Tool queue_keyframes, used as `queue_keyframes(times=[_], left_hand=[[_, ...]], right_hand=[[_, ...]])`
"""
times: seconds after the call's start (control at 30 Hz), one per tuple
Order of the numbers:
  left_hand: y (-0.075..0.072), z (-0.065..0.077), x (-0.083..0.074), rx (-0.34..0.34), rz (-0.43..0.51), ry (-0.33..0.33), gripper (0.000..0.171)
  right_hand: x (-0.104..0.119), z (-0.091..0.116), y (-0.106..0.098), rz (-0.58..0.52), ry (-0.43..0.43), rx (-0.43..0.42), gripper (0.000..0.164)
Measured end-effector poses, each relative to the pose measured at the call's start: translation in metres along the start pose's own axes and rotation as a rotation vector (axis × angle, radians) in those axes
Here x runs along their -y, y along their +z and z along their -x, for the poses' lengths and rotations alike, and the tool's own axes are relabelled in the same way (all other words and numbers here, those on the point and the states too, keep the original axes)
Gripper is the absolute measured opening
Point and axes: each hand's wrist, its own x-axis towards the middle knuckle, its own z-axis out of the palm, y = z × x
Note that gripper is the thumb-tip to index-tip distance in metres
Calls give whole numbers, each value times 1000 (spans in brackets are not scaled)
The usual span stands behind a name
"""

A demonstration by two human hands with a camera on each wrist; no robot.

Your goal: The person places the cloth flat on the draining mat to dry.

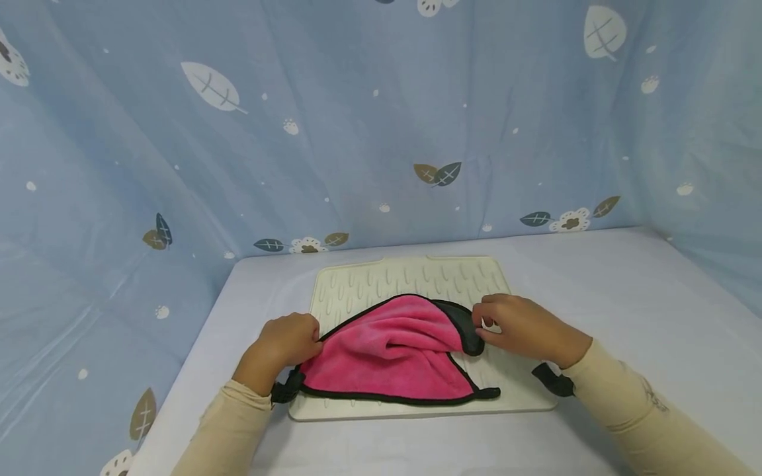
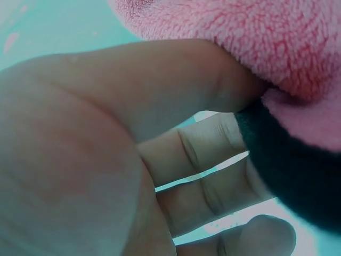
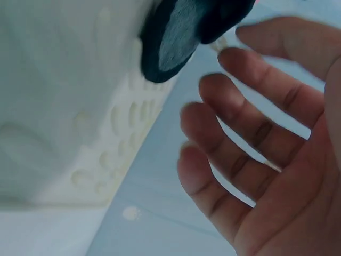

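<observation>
A pink plush cleaning cloth (image 1: 387, 357) with black edging lies rumpled over the ribbed mat. Its upper right corner is turned over and shows a dark grey underside (image 1: 458, 324). At the cloth's left edge my left hand (image 1: 290, 340) pinches the border; up close, the thumb (image 2: 213, 74) presses on the pink pile with fingers behind the dark trim. By the turned-over corner is my right hand (image 1: 520, 327), its fingers loosely bent. In the right wrist view a gap shows between thumb (image 3: 282, 40) and forefinger, with the dark cloth corner (image 3: 178, 40) just beyond the fingertips.
The cream ribbed mat (image 1: 357, 287) lies on a white-covered table (image 1: 625, 297). Blue leaf-print fabric (image 1: 369, 132) hangs behind and along the sides. Dark straps (image 1: 550, 380) show at both wrists.
</observation>
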Motion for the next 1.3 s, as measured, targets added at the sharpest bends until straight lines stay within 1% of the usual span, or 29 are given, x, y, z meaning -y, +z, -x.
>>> queue_keyframes(times=[0.1, 0.23, 0.33, 0.43, 0.57, 0.63, 0.73, 0.83, 0.93, 1.03, 1.1, 1.17, 1.23, 1.3], left_hand=[[1, -1, 2, 2, 1, -3, 24], [1, -1, 2, -1, 8, 4, 23], [2, -1, 2, -1, 12, 7, 23], [3, -2, 1, 2, 10, 5, 23], [3, -3, 0, 0, 5, 9, 24], [4, -4, 0, -1, 2, 9, 24], [4, -5, 0, 3, -1, 3, 25], [4, -6, 0, 6, -1, 2, 25], [4, -5, 0, 9, 2, 0, 25], [5, -6, 1, 0, -7, 2, 23], [6, -6, 0, -30, -23, 14, 18], [6, -6, -3, -93, -50, 42, 11], [6, -6, -7, -187, -71, 82, 8], [5, -5, -14, -296, -86, 129, 12]], right_hand=[[-3, 3, 2, -31, 3, 19, 12], [-2, 6, 5, -52, -18, 34, 23], [2, 7, 8, -31, -42, 46, 30], [5, 7, 12, 11, -74, 42, 27], [4, 6, 16, 63, -120, -7, 14], [4, 5, 17, 81, -119, -31, 13], [4, 4, 15, 105, -87, -81, 15], [3, 3, 13, 120, -43, -167, 13], [3, 2, 12, 113, -15, -252, 11], [4, 1, 11, 95, 1, -310, 13], [7, 0, 11, 76, 13, -330, 15], [10, 0, 11, 61, 17, -343, 17], [13, 0, 11, 52, 11, -358, 19], [16, 0, 10, 46, -6, -382, 21]])
